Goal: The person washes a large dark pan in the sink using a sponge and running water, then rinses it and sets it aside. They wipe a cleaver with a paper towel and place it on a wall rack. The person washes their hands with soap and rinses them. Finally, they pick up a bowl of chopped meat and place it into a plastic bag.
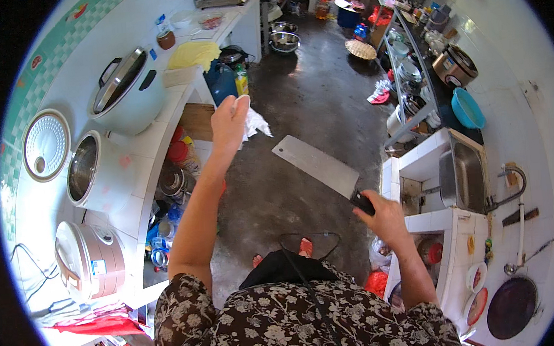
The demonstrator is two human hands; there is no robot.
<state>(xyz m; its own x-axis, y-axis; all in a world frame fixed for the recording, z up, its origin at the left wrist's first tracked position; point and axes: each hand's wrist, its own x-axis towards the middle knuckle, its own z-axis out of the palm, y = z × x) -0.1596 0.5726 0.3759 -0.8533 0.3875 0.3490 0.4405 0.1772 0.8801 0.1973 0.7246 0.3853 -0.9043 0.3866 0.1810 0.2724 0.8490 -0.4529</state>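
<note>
My right hand point(383, 218) grips the black handle of a cleaver point(315, 167). Its broad steel blade points up and left over the floor, with a small hole near the far corner. Ahead and to the left, my left hand point(228, 122) is closed around a white cloth or paper point(256, 123), which hangs down past the fingers. The blade and the white piece are apart. Most of the part inside my left fist is hidden.
A tiled counter point(136, 169) along the left bears a large pot point(127, 94) and a rice cooker point(92, 260). To the right are a steel sink point(462, 176) with a curved faucet point(511, 192) and a metal rack point(414, 122). A woven basket point(361, 50) lies on the dark floor point(283, 201).
</note>
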